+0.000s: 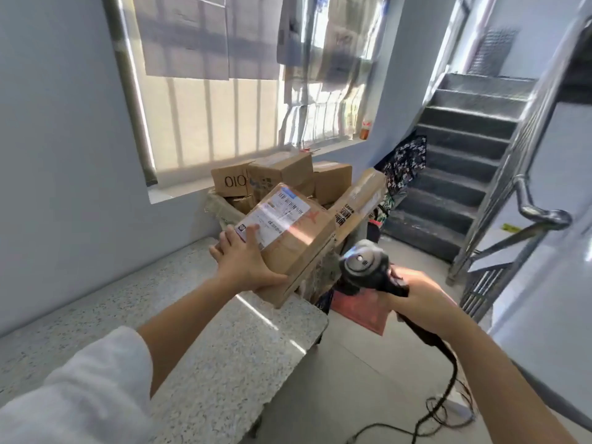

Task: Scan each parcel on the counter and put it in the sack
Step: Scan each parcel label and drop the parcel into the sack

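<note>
cardboard parcel [290, 233] looks stiff, light; left hand [243, 256] grips its near corner, right hand [416, 294] clasps the scanner [365, 264].

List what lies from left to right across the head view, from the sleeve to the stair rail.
White sleeve → left hand → parcel it grips → scanner → right hand gripping the scanner's handle → steel stair rail.

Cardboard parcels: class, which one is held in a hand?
The parcel with the white label facing up, gripped by the left hand; the other parcels sit piled in the sack.
</note>
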